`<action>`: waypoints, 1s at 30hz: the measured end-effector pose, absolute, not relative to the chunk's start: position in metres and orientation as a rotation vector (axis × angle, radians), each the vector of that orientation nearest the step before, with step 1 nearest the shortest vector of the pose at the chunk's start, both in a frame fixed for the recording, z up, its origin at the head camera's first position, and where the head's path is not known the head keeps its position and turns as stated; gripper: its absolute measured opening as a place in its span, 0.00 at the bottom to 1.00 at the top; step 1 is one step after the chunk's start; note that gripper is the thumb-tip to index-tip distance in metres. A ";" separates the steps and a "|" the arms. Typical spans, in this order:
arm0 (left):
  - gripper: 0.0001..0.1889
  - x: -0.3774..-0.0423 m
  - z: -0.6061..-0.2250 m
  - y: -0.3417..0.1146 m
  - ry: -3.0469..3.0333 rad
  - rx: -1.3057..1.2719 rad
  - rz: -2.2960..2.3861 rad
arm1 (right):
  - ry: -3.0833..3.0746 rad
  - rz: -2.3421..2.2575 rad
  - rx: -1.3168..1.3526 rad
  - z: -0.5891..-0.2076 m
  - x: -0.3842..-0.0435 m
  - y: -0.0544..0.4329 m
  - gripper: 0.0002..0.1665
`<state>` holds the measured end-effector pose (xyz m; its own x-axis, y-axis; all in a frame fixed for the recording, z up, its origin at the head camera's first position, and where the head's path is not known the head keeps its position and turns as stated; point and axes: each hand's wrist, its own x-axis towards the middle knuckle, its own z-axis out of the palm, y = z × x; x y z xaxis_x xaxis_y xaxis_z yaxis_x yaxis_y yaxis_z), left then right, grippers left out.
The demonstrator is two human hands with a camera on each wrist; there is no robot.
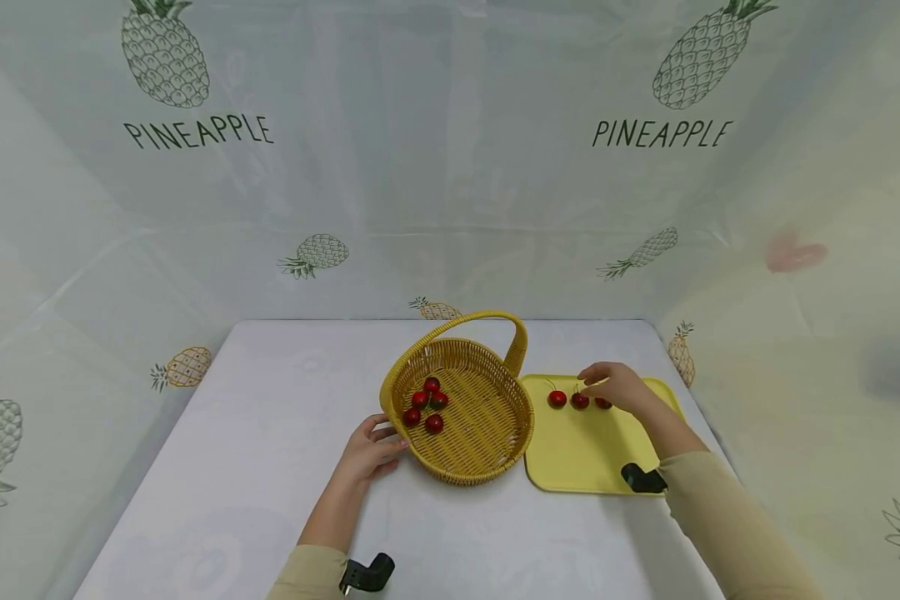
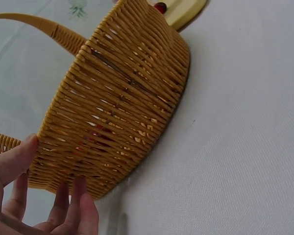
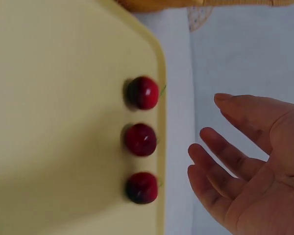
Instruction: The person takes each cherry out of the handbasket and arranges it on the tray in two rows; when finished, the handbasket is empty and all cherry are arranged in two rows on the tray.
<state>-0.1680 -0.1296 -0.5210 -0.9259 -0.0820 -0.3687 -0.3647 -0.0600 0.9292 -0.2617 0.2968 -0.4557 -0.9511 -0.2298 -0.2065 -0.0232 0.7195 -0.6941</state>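
1. Beige sleeves [image 1: 735, 521] are reaching in from the bottom edge of the head view, nearest the camera; a black wrist device [image 1: 373, 573] is sitting at your left cuff, and another at your right.
2. Your left hand [image 1: 371, 450] is gripping the near left side of the yellow basket [image 1: 487, 408]. Wrist view: your thumb [image 2: 20, 155] is pressing at the rim while your bent fingers [image 2: 78, 205] are bearing on the woven outer wall.
3. Basket is standing mid-worktop [image 1: 270, 450], its arched handle [image 1: 520, 343] rising above it. Five dark red cherries [image 1: 434, 424] are lying inside, bunched toward the left wall; some red is showing through the weave.
4. Your right hand [image 1: 613, 385] is hovering by the far edge of the yellow tray [image 1: 577, 462], relaxed, thumb parted from the loosely bent fingers, with a gap showing between fingertips and fruit.
5. Three tray cherries [image 3: 143, 92] are lying in a row just inside that far rim, thin stems pointing outward. Head view: your hand and wrist are partly covering the rightmost one.
6. Tray is lying just right of the basket. Behind the worktop, a pale pineapple-print sheet [image 1: 450, 167] is hanging.
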 end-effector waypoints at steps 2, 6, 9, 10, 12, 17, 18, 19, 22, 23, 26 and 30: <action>0.29 -0.168 -0.521 -0.130 2.004 -0.489 2.099 | 2.609 -1.103 -0.213 -0.451 -0.260 0.288 0.19; 0.29 -0.167 -0.520 -0.130 1.997 -0.480 2.105 | 2.528 -1.170 -0.292 -0.445 -0.256 0.272 0.18; 0.29 -0.167 -0.519 -0.130 1.994 -0.472 2.106 | 2.502 -1.186 -0.355 -0.443 -0.254 0.260 0.18; 0.29 -0.167 -0.519 -0.130 1.991 -0.476 2.106 | 2.502 -1.178 -0.385 -0.442 -0.253 0.256 0.18; 0.29 -0.167 -0.519 -0.131 1.992 -0.475 2.104 | 2.489 -1.182 -0.421 -0.441 -0.251 0.249 0.19; 0.29 -0.168 -0.519 -0.131 1.994 -0.467 2.099 | 2.464 -1.168 -0.519 -0.439 -0.248 0.231 0.20; 0.29 -0.168 -0.519 -0.131 1.988 -0.475 2.101 | 2.452 -1.165 -0.532 -0.439 -0.248 0.228 0.19; 0.29 -0.168 -0.519 -0.131 1.990 -0.473 2.101 | 2.442 -1.167 -0.539 -0.440 -0.247 0.224 0.19; 0.29 -0.167 -0.519 -0.131 1.988 -0.481 2.106 | 2.417 -1.166 -0.562 -0.441 -0.247 0.212 0.18; 0.29 -0.167 -0.519 -0.131 1.989 -0.480 2.107 | 2.409 -1.166 -0.561 -0.442 -0.246 0.208 0.18; 0.30 -0.167 -0.520 -0.131 1.990 -0.477 2.106 | 2.401 -1.147 -0.576 -0.443 -0.245 0.194 0.17; 0.30 -0.167 -0.521 -0.131 1.986 -0.473 2.109 | 2.401 -1.123 -0.585 -0.446 -0.243 0.177 0.18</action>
<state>-0.1672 -0.1308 -0.5205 -0.9273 -0.0687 -0.3679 -0.3631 -0.0728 0.9289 -0.2434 0.1774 -0.4459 -0.8214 -0.5356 -0.1960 -0.1929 0.5843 -0.7883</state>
